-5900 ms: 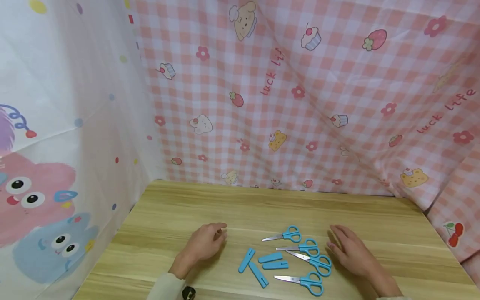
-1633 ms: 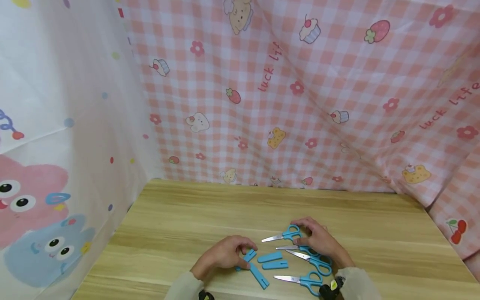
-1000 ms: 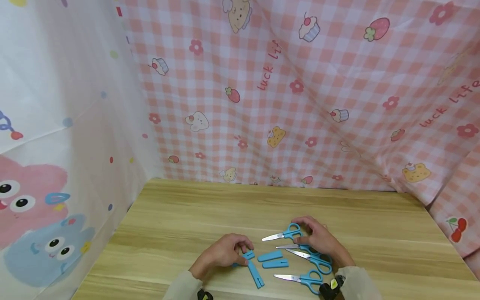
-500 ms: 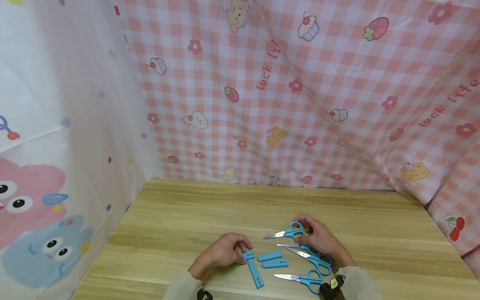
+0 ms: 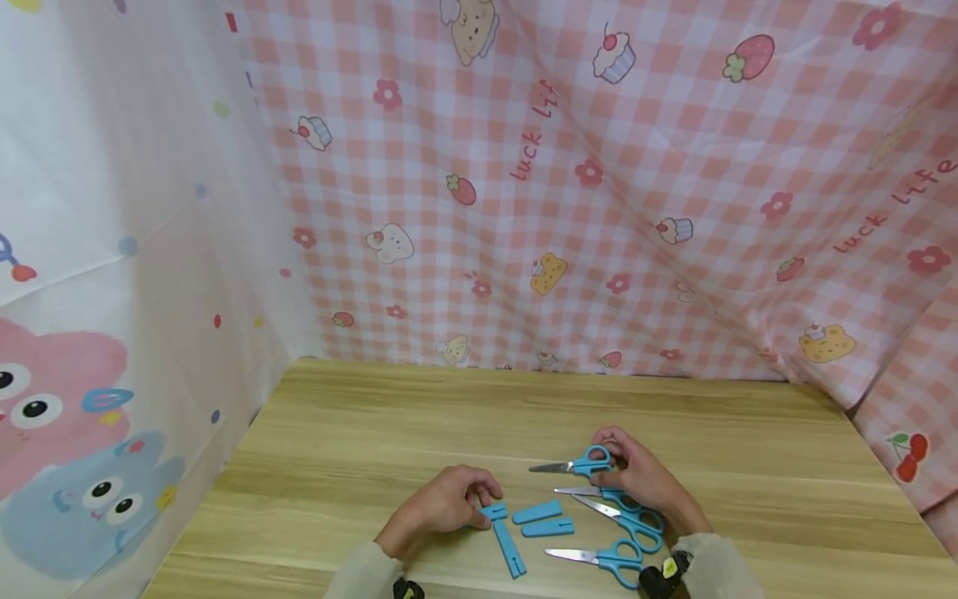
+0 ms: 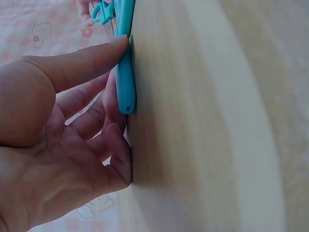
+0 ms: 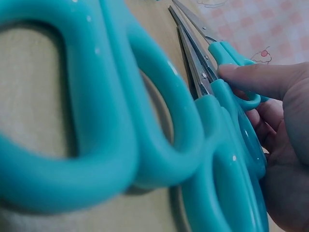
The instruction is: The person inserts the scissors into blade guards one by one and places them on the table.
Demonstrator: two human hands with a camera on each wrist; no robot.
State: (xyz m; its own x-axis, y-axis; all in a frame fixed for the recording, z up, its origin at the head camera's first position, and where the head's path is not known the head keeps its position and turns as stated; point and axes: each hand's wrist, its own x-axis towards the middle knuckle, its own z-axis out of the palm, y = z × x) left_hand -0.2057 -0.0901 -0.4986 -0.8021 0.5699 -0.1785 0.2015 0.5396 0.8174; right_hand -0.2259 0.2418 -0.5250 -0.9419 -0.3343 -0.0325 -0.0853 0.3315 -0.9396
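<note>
My left hand [image 5: 443, 502] pinches a blue scissor cover [image 5: 496, 511] between thumb and fingers. In the left wrist view, the thumb lies on the near side of this cover [image 6: 126, 92], low over the wood. My right hand [image 5: 638, 474] grips the farthest small scissors [image 5: 593, 462] by their blue handles, the blades pointing left. Three more scissors lie below: one pair [image 5: 614, 497] partly under the right hand, another pair [image 5: 638, 526] crossing it, and a nearest pair [image 5: 621, 561]. The right wrist view shows their handles [image 7: 101, 121] large in front.
Two blue covers, an upper one [image 5: 537, 512] and a lower one [image 5: 548, 527], lie side by side between the hands. Another cover [image 5: 510, 549] slants below the left thumb. Behind the wooden table [image 5: 419, 416] hangs a pink checked cloth [image 5: 479, 225], with a white printed cloth [image 5: 165, 274] at left.
Both hands have come inward from the sides and taken hold of a cover and scissors. Lately the held scissors have shifted slightly right and tilted, while the held cover has turned a little.
</note>
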